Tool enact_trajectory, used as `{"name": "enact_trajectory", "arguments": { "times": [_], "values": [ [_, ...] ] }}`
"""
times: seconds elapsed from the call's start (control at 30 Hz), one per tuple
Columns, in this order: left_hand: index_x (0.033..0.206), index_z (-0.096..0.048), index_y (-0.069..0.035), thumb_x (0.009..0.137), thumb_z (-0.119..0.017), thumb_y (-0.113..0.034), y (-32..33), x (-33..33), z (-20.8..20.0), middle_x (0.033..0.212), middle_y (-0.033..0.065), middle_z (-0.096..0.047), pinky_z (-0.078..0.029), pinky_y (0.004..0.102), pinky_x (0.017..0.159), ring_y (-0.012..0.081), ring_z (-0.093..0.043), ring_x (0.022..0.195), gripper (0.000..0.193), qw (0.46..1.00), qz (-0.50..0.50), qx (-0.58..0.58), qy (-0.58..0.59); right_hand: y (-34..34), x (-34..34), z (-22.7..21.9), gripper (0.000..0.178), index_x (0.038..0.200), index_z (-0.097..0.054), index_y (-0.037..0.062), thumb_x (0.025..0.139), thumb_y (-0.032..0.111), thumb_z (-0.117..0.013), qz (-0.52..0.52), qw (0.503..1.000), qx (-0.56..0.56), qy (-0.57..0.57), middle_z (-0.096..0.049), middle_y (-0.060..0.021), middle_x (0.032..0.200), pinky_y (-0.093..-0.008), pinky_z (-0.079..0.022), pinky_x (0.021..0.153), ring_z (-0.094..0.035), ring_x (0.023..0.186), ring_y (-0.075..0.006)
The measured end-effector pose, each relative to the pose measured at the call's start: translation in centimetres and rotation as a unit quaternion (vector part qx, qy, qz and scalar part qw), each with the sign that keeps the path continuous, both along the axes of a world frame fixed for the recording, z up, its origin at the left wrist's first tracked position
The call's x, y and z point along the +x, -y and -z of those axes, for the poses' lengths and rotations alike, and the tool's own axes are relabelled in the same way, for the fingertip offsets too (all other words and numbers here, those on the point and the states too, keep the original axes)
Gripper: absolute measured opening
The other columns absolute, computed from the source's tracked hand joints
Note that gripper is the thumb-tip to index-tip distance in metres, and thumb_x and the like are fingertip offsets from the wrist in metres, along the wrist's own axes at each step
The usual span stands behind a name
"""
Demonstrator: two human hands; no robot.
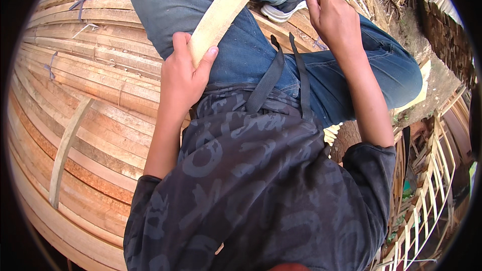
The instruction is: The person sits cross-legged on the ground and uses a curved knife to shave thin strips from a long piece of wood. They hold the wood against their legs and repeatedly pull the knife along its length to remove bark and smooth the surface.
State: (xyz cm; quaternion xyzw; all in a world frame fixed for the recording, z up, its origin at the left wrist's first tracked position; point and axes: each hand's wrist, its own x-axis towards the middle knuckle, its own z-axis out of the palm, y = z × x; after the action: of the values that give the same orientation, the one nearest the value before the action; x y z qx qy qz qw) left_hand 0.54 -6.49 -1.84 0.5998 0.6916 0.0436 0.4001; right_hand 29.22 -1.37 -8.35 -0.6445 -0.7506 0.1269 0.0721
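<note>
Underneath everything, a broad stack of bundled wooden slats point(90, 95), tied here and there with thin cord and filling the left and near side of the scene. Seated on top of it, legs in blue jeans point(236, 45) stretched toward the far edge, a shoe point(281, 7) showing at the far end. To the right, lower down, a heap of lattice-like wooden frames point(427, 190) and bare ground with scraps. One loose slat point(68, 145) lying crosswise over the bundles at the left.

Across the lap, a long pale wooden strip point(228, 7), running from the near left up and away to the far right. Left hand point(181, 78) clenched around its near end, thumb pressed against the flat face. Right hand point(334, 17) up at the far side near the shoe, fingers curled around something small and dark; probably a tool or the strip's far part, though too little shows to tell.

By the look of it, mid-handling: strip steadied over the thigh for working or bending. Next move likely calls for a firm left-hand hold while the right acts along the strip's length, keeping it from twisting off the leg.
</note>
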Motion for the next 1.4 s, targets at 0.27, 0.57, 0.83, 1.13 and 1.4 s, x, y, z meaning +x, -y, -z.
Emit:
{"name": "enact_trajectory", "arguments": {
  "times": [0.27,0.57,0.83,1.13,1.4],
  "values": [
    [0.110,-0.043,0.001,0.094,-0.061,-0.038,0.1,0.2,0.3,0.086,0.0319,-0.064,-0.048,0.0515,0.071,0.0509,-0.063,0.084,0.046,1.000,0.003,0.020,0.002,3.3,-3.7,-2.7,0.023,0.106,-0.055,0.0077,0.096,0.029,-0.058,-0.113,0.990,-0.048,-0.072,-0.063,-0.0154,0.078,-0.0438,-0.053,0.054,-0.064,0.061,-0.0371],
    [0.110,-0.044,-0.001,0.095,-0.061,-0.032,-0.1,0.1,0.2,0.072,0.0228,-0.061,-0.047,0.0425,0.061,0.0377,-0.065,0.067,0.039,1.000,0.007,0.020,-0.002,-0.3,1.3,0.9,0.023,0.098,-0.053,0.0091,0.098,0.032,-0.055,-0.035,0.998,0.042,0.004,-0.065,-0.0190,0.074,-0.0481,-0.051,0.055,-0.064,0.065,-0.0403],
    [0.110,-0.043,-0.001,0.096,-0.061,-0.032,0.3,0.1,0.5,0.073,0.0241,-0.062,-0.048,0.0438,0.062,0.0394,-0.065,0.069,0.038,0.999,0.020,0.028,-0.021,0.6,-0.5,-1.2,0.024,0.098,-0.048,0.0064,0.100,0.030,-0.053,-0.004,1.000,-0.021,-0.005,-0.064,-0.0210,0.071,-0.0502,-0.051,0.054,-0.063,0.065,-0.0424],
    [0.108,-0.044,0.000,0.093,-0.063,-0.037,0.0,0.4,0.0,0.085,0.0311,-0.064,-0.048,0.0522,0.071,0.0508,-0.063,0.084,0.045,1.000,0.004,0.000,-0.012,0.6,0.4,-0.5,0.026,0.102,-0.047,0.0044,0.103,0.030,-0.048,-0.014,0.981,-0.048,-0.188,-0.056,-0.0143,0.063,-0.0461,-0.044,0.049,-0.057,0.053,-0.0345],
    [0.109,-0.044,0.001,0.092,-0.063,-0.037,-0.1,0.4,0.0,0.085,0.0311,-0.064,-0.048,0.0519,0.071,0.0505,-0.063,0.083,0.046,1.000,-0.009,0.000,-0.001,0.6,-0.8,0.2,0.032,0.092,-0.050,0.0045,0.103,0.034,-0.046,0.052,0.895,-0.151,-0.417,-0.049,-0.0094,0.056,-0.0365,-0.042,0.037,-0.050,0.039,-0.0235]
  ]
}}
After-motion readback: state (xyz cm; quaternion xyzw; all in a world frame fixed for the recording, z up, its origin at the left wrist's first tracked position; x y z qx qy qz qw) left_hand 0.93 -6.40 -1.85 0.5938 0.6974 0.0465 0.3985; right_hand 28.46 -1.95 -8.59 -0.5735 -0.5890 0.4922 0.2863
